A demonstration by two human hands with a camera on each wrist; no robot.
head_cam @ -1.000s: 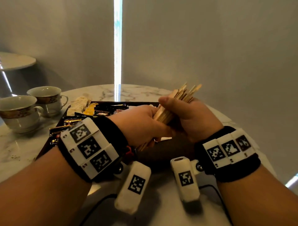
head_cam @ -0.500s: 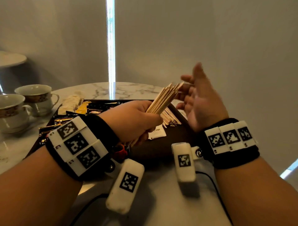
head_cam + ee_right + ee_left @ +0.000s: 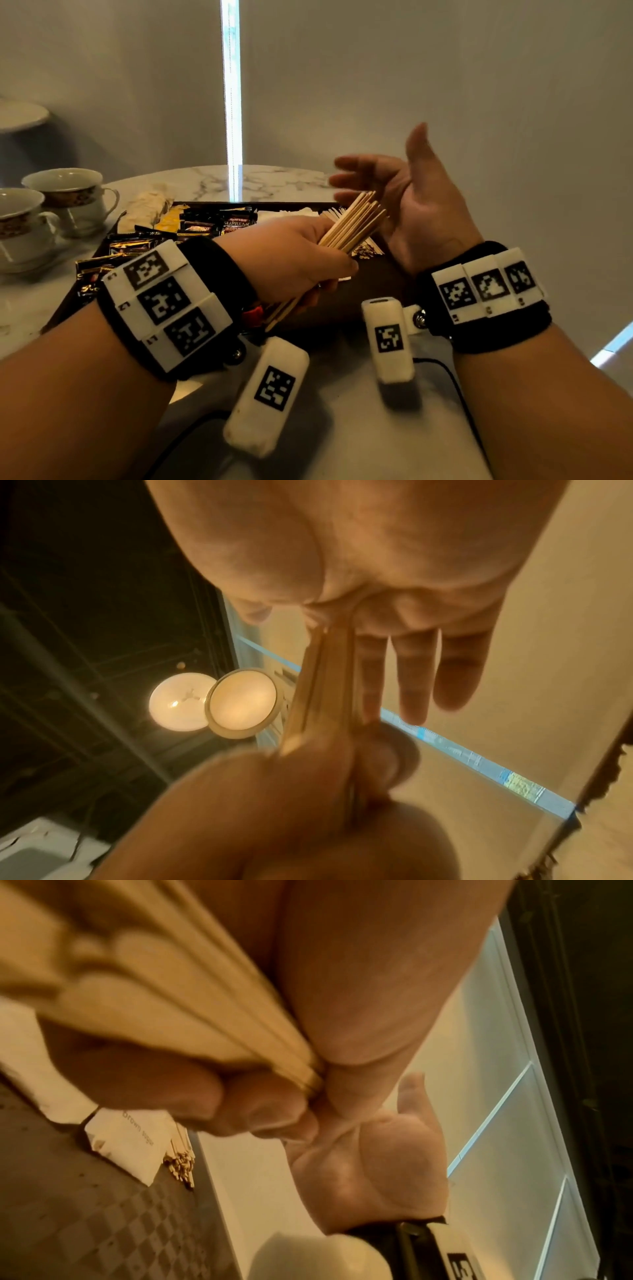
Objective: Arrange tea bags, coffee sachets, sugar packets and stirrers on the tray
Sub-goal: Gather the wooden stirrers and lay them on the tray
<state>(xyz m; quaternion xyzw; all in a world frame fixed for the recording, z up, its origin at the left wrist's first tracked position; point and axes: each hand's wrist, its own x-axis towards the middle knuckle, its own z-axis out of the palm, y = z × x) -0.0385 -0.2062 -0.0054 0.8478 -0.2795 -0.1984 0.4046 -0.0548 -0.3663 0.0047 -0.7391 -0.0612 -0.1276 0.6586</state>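
My left hand (image 3: 301, 260) grips a bundle of wooden stirrers (image 3: 356, 222) above the dark tray (image 3: 68, 301); the bundle (image 3: 164, 996) slants up to the right. My right hand (image 3: 404, 195) is held open, palm toward the bundle's upper ends, fingers straight (image 3: 414, 680). On the tray lie dark coffee sachets (image 3: 219, 222), white sugar packets (image 3: 287, 214), a brown sugar packet (image 3: 126, 1139) and more stirrers (image 3: 181, 1161). A yellow packet (image 3: 169, 219) sits at the tray's far left.
Two teacups on saucers (image 3: 65, 202) stand at the left on the round marble table (image 3: 274, 178). A pale wrapped bundle (image 3: 144, 209) lies beside the tray's far left corner. A grey wall rises behind; a cable (image 3: 459, 387) runs over the near table.
My right hand let go of the stirrer bundle and opened, drawing back to the right. My left hand keeps the bundle and has lowered it a little.
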